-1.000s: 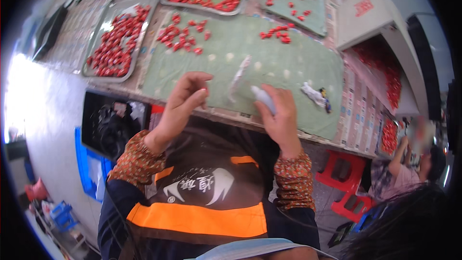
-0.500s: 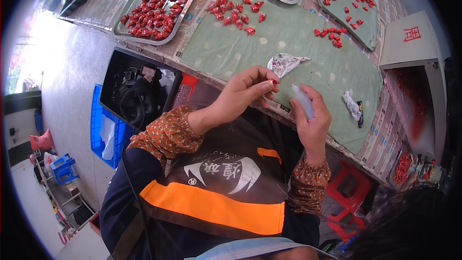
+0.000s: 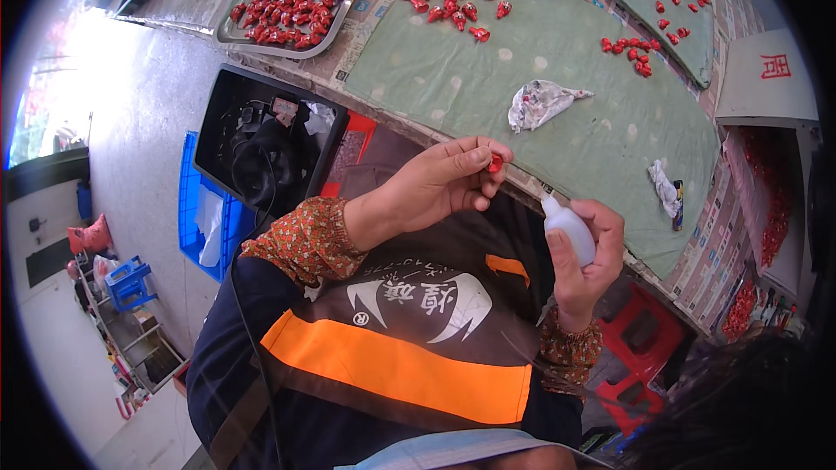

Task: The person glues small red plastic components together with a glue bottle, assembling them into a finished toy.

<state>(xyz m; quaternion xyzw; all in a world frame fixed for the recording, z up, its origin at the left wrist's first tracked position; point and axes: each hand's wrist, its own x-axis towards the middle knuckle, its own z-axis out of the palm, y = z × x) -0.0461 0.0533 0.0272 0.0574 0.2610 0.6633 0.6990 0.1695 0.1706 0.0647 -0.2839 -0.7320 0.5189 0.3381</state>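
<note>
Between the thumb and fingers of my left hand point(image 3: 440, 178) is a small shiny red piece point(image 3: 495, 163), held just over the table's near edge. My right hand point(image 3: 588, 257) wraps round a whitish squeeze bottle point(image 3: 568, 228) with a narrow nozzle that points up and to the left. Bottle and red piece are apart. A crumpled stained cloth point(image 3: 542, 106) lies on the green mat point(image 3: 470, 109) beyond my hands. Loose red pieces point(image 3: 453, 0) of like colour sit in a cluster farther back, and a smaller group point(image 3: 634, 52) lies at the right.
Metal trays point(image 3: 305, 50) of red pieces stand at the back. A green board point(image 3: 670, 43) at far right bears more. Near a white box point(image 3: 771, 91) lie a crumpled tissue point(image 3: 664, 187) and a small dark tube point(image 3: 677, 209). A black bin point(image 3: 209, 139) and red stools point(image 3: 640, 331) flank me.
The bottle has moved down and away from the red piece, its nozzle no longer near my left fingers. My left hand has turned a little, showing more of the piece. The whole view has shifted slightly.
</note>
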